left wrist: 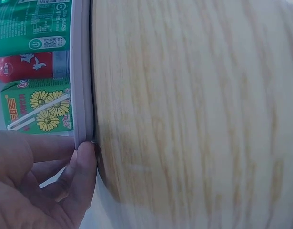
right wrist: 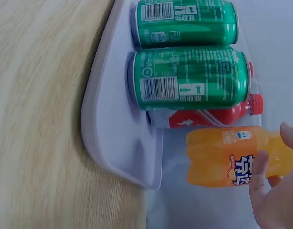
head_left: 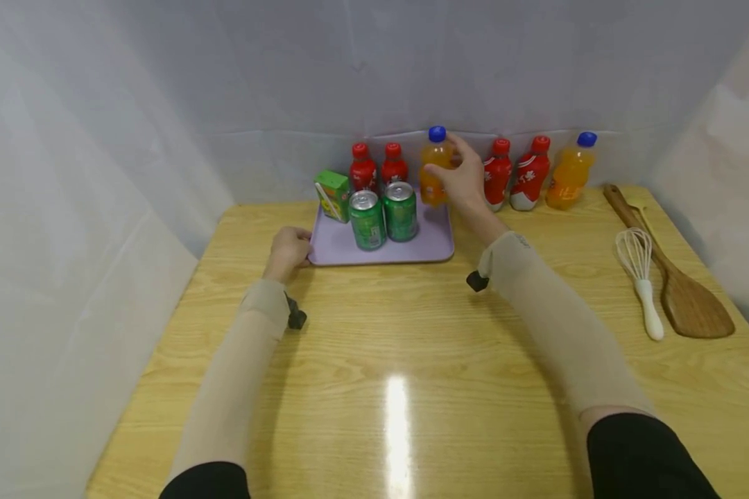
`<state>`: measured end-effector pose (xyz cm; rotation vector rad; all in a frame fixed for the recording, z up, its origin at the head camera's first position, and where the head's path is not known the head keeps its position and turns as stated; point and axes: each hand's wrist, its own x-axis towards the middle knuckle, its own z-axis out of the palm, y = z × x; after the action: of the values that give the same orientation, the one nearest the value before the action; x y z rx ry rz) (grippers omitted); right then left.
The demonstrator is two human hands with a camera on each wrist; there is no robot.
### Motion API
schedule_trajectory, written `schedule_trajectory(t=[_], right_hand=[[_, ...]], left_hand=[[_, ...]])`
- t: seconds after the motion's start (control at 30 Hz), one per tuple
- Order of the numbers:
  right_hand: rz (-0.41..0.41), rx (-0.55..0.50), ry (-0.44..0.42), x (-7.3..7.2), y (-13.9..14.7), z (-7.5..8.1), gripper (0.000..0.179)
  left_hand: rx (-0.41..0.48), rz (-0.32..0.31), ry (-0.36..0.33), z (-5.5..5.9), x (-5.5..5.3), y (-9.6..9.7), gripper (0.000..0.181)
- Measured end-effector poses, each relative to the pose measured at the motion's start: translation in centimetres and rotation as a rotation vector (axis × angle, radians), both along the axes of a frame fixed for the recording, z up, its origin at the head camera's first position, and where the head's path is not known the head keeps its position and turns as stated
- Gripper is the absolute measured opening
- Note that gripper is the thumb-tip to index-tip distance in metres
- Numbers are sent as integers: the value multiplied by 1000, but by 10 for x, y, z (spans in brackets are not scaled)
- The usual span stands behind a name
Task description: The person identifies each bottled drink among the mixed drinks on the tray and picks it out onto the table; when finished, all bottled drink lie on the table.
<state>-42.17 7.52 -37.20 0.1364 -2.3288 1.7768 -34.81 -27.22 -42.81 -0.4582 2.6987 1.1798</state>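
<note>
My right hand [head_left: 465, 177] grips an orange soda bottle [head_left: 433, 170] with a blue cap over the right back part of the lilac tray [head_left: 433, 239]. In the right wrist view, the bottle [right wrist: 217, 156] appears raised off the tray. My left hand [head_left: 290, 251] pinches the tray's near left corner, also seen in the left wrist view, where fingers [left wrist: 84, 164] meet the rim. Two green cans [head_left: 368, 225] stand at the tray's front. Behind them are two red bottles [head_left: 363, 170], partly hidden, and a green drink carton [head_left: 333, 194] with a straw leans at the left.
To the right of the tray stand two more red bottles [head_left: 498, 173] and another orange soda bottle [head_left: 569, 177]. A whisk [head_left: 644, 294] and a wooden spatula [head_left: 693, 305] lie near the table's right edge. White sheeting [head_left: 349, 69] hangs behind the table.
</note>
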Motion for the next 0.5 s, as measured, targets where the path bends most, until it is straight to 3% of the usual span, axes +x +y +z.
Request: schedule_trajectory(t=[0.5], right_hand=[[-18, 84, 88, 15, 32, 0, 70]], left_hand=[[16, 11, -6, 2, 1, 0, 48]])
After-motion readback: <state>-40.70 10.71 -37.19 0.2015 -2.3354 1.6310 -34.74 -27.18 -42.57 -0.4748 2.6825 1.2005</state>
